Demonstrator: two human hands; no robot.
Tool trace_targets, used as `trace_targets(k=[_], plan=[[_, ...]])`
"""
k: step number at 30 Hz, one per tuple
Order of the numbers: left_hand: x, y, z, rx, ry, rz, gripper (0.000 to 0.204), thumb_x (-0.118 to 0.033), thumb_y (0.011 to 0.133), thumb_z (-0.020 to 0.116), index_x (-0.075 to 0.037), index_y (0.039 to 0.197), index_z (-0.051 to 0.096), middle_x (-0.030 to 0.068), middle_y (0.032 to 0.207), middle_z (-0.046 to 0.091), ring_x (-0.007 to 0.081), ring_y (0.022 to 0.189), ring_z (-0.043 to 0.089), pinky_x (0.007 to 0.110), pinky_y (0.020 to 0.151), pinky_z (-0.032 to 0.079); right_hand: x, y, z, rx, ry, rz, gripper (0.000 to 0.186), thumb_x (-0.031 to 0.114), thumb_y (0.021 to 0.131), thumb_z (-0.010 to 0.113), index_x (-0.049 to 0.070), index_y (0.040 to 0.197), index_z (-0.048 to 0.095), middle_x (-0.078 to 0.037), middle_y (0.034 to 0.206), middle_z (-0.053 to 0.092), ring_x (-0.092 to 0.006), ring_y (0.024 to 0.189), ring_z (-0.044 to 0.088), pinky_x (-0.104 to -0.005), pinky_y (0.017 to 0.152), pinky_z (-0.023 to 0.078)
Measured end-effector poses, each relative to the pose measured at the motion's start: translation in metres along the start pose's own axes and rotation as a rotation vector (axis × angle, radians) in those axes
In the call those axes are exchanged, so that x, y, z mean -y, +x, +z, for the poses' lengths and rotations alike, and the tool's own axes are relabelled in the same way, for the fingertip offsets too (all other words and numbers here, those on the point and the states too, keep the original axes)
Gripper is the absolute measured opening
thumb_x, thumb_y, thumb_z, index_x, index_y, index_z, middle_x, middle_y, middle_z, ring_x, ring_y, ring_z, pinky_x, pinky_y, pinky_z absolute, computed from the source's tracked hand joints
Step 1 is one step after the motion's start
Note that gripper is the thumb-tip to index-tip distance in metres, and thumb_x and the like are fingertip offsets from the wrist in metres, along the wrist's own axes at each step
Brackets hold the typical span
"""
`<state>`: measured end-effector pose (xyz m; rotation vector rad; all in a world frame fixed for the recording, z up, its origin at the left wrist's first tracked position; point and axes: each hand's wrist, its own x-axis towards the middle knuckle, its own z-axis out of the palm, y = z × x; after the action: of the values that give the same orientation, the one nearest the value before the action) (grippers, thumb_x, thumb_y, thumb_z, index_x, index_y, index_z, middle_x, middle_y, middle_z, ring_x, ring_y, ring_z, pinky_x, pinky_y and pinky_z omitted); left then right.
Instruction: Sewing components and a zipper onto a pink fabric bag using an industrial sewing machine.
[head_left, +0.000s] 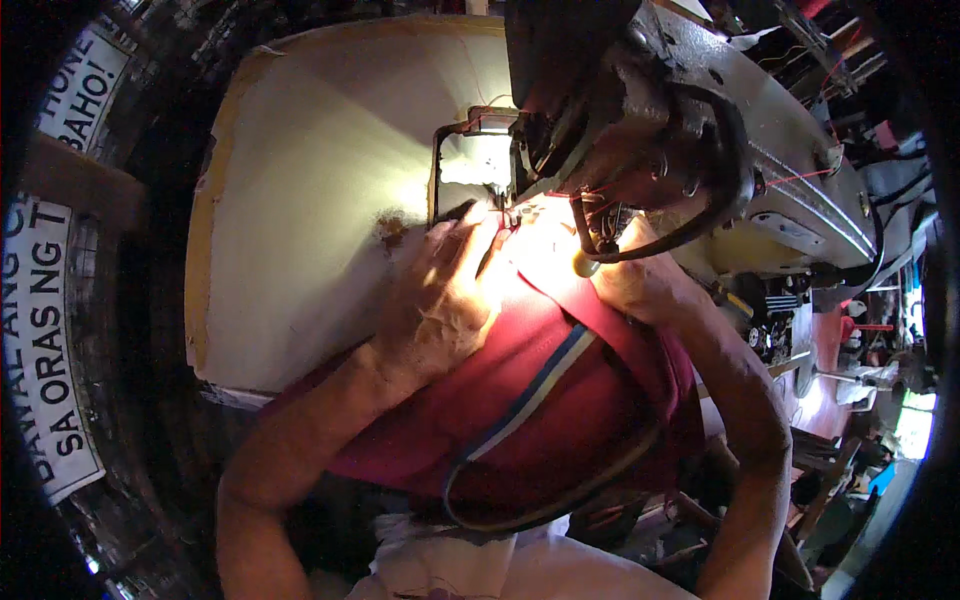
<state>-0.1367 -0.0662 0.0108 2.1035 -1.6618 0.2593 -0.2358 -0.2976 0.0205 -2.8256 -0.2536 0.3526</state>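
Red fabric (pixel 420 440) spreads from the sewing machine's needle area down over my lap. A striped blue and pale band (pixel 530 400) runs along it and loops at the lower end. My left hand (pixel 445 290) grips the fabric, its fingertips close beside the presser foot (pixel 508 212). To the right, beneath the machine head (pixel 640 130), my right hand (pixel 645 280) is curled on the fabric's edge. Strong lamp glare washes out the cloth between my hands, and the machine partly covers the right fingertips. Reddish thread hangs about the needle parts.
A pale worktable (pixel 300 190) with a worn edge extends left of the machine. A dark curved bar (pixel 735 170) projects close above my right hand. Printed signs (pixel 55 350) stand at the left. Cluttered tools and parts (pixel 785 325) lie at the right.
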Motion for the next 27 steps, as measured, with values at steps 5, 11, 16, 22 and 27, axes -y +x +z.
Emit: trace_targets(k=[5, 11, 16, 22, 27], plan=[[-0.006, 0.0, 0.004, 0.002, -0.109, -0.126, 0.048, -0.018, 0.079, 0.068, 0.005, 0.119, 0.059, 0.0197, 0.128, 0.053, 0.0334, 0.126, 0.049, 0.044, 0.108, 0.039, 0.041, -0.011, -0.011, -0.257, 0.084, -0.137, 0.027, 0.013, 0.093, 0.06, 0.0, 0.117, 0.063, -0.02, 0.12, 0.063, -0.036, 0.113, 0.059, -0.0422, 0.097, 0.047], [0.008, 0.004, -0.01, 0.088, -0.207, -0.03, 0.052, -0.021, 0.08, 0.069, 0.001, 0.126, 0.057, 0.0194, 0.127, 0.053, 0.0334, 0.124, 0.05, 0.045, 0.107, 0.04, 0.039, -0.009, 0.019, -0.379, 0.255, -0.197, 0.021, 0.006, 0.085, 0.06, 0.008, 0.105, 0.064, -0.012, 0.093, 0.064, -0.0326, 0.091, 0.061, -0.043, 0.08, 0.046], [0.017, 0.01, -0.02, 0.125, -0.219, 0.071, 0.048, -0.021, 0.083, 0.065, 0.0, 0.125, 0.057, 0.0194, 0.126, 0.054, 0.0329, 0.12, 0.052, 0.044, 0.103, 0.041, 0.03, -0.01, 0.028, -0.445, 0.113, -0.248, 0.03, 0.009, 0.081, 0.059, 0.012, 0.11, 0.064, -0.008, 0.083, 0.064, -0.0312, 0.076, 0.061, -0.0459, 0.07, 0.044], [0.017, 0.009, -0.017, 0.104, -0.202, 0.083, 0.048, -0.022, 0.083, 0.065, 0.002, 0.124, 0.058, 0.019, 0.125, 0.054, 0.0331, 0.119, 0.052, 0.044, 0.101, 0.042, 0.025, -0.004, 0.017, -0.377, -0.081, -0.187, 0.026, 0.011, 0.079, 0.06, 0.009, 0.104, 0.059, -0.012, 0.081, 0.063, -0.0328, 0.07, 0.063, -0.0467, 0.062, 0.048], [0.007, 0.006, -0.01, 0.082, -0.089, 0.046, 0.045, -0.024, 0.083, 0.066, 0.003, 0.118, 0.061, 0.0189, 0.126, 0.056, 0.0335, 0.124, 0.049, 0.044, 0.103, 0.041, 0.017, 0.0, 0.013, -0.411, -0.055, -0.309, 0.023, 0.013, 0.081, 0.058, 0.009, 0.103, 0.058, -0.012, 0.078, 0.063, -0.0326, 0.068, 0.064, -0.0452, 0.064, 0.051]])
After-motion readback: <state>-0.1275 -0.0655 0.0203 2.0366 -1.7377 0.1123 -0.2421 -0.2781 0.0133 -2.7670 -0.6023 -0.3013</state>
